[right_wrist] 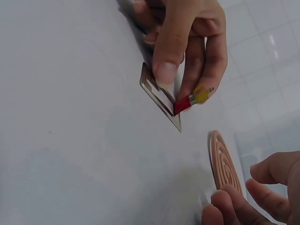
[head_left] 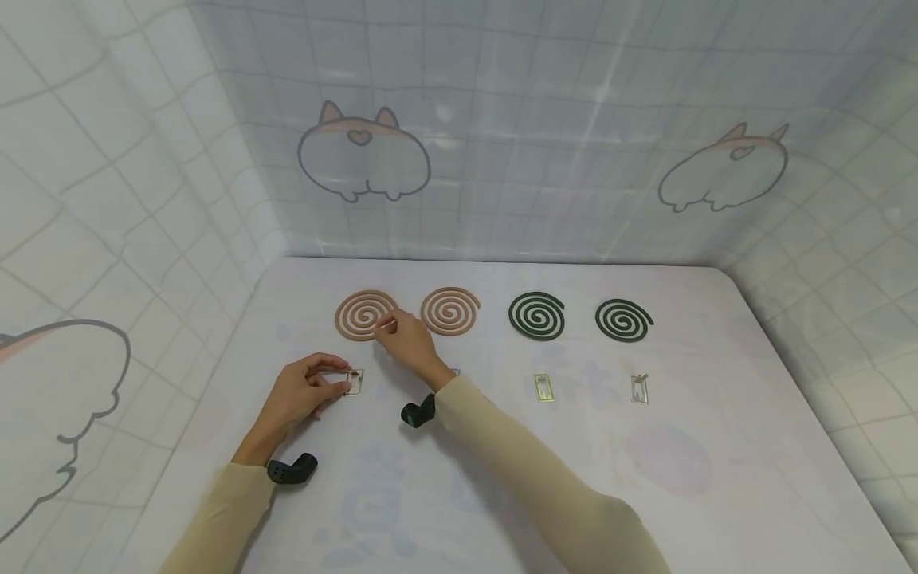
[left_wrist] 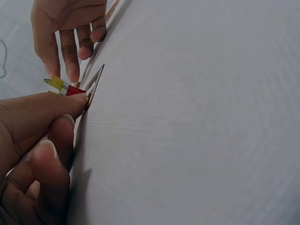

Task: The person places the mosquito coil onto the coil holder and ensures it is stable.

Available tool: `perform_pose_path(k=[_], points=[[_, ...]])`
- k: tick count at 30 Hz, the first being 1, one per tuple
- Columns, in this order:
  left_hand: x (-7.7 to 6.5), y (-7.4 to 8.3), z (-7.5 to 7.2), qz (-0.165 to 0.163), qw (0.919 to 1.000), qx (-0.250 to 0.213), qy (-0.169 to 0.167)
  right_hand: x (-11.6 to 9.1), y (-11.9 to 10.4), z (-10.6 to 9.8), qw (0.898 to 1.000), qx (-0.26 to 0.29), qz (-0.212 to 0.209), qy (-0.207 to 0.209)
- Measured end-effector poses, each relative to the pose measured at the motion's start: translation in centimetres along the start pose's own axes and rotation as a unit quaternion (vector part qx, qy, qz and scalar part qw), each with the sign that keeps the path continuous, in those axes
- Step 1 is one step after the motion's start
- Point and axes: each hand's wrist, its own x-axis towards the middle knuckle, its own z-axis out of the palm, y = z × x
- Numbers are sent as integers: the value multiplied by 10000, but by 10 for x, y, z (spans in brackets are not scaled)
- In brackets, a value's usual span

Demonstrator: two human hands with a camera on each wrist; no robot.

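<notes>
My left hand point(head_left: 297, 391) pinches a small rectangular metal mosquito coil stand point(right_wrist: 159, 105) between thumb and fingers, low over the table. A raised piece point(right_wrist: 187, 101) at the stand shows red and yellow in both wrist views. To its upper right, my right hand point(head_left: 409, 343) hovers at the right edge of a flat brown mosquito coil point(head_left: 354, 315). The right fingers hang loosely with the thumb apart in the right wrist view; whether they touch the coil I cannot tell. Another brown coil point(head_left: 449, 311) lies just right of this hand.
Two green coils point(head_left: 536, 316) lie farther right in the same row. Below them are two more metal stands point(head_left: 543, 387), and another stand point(head_left: 457, 371) is mostly hidden by the right sleeve. Tiled-pattern walls point(head_left: 502, 199) bound the white table at the back and sides.
</notes>
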Motion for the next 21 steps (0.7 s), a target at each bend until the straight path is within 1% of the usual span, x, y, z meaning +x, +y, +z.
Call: perform_pose_path(k=[8,12,14,18,21], points=[[-3,0,1,67,10000,11,-59,8,3,4,9980,-70,323,540],[-3,3,0,79,9998,143,-127,10,2,3,9953,-165,361,886],[-3,6,0,147,9995,246,-158,12,1,3,9937,-269,404,1009],[-4,8,-1,209,9993,278,-141,17,-1,4,9910,-570,615,1044],[-6,7,0,184,9995,238,-125,20,-3,5,9896,-716,823,933]])
